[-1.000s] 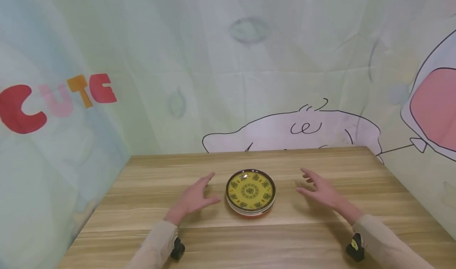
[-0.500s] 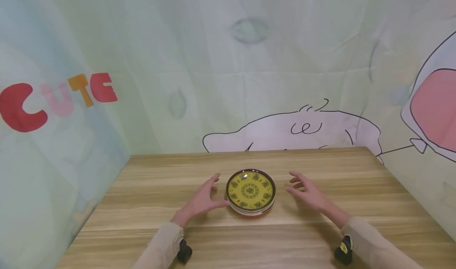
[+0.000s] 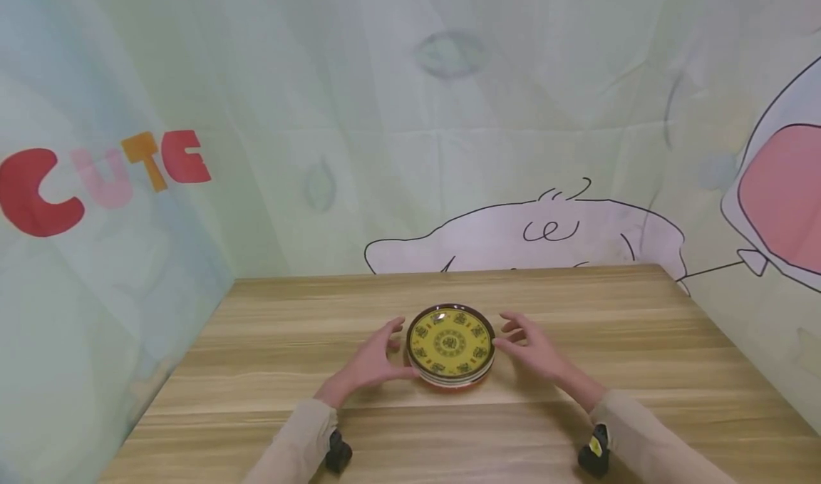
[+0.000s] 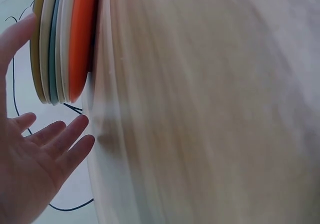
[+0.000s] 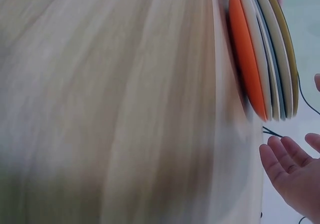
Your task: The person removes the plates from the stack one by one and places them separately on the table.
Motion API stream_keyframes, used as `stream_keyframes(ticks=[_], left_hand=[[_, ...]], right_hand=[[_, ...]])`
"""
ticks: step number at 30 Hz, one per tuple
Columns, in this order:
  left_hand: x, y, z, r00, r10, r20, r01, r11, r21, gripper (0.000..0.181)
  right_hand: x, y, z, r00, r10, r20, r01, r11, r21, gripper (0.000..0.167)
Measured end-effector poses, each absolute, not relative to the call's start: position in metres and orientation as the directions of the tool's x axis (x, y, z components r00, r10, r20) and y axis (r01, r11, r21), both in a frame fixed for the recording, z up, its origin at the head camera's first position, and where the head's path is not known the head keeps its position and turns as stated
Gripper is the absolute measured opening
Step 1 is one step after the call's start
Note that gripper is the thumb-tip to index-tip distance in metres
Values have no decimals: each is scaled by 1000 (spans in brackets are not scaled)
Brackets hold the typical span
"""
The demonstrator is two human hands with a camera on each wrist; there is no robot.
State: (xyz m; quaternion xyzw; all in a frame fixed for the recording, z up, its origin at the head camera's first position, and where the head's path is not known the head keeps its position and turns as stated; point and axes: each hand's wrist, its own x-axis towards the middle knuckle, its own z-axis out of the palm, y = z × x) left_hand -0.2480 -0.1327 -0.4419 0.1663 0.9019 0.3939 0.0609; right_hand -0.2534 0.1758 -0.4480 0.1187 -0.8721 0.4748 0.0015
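A stack of several round plates stands on the wooden table, the top one yellow with a dark rim and printed figures. From the side, the left wrist view shows the stacked edges, with an orange plate lowest. My left hand is at the stack's left side, fingers spread and thumb at the near-left rim; whether the thumb touches cannot be told. On the other side my right hand has its thumb tip by the right rim, fingers apart from the plates. In the right wrist view, its fingers are extended beside the stack.
The wooden table extends around the plates on all sides. Behind it and at the left hangs a printed cloth with cartoon drawings and coloured letters. A black wrist device sits at each cuff.
Both hands have moved inward toward the plates, the right hand leftward by more than the left hand rightward. The stack has stayed in place.
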Motion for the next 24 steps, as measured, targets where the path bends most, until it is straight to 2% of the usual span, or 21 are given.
stream_keyframes(ticks=[16, 24], left_hand=[[-249, -125, -441, -928, 372, -3, 251, 633, 732, 110], [-251, -124, -445, -924, 384, 0, 264, 635, 726, 109]], right_hand=[[-254, 154, -454, -982, -152, 113, -176, 509, -842, 68], [-254, 147, -455, -982, -132, 137, -186, 506, -842, 66]])
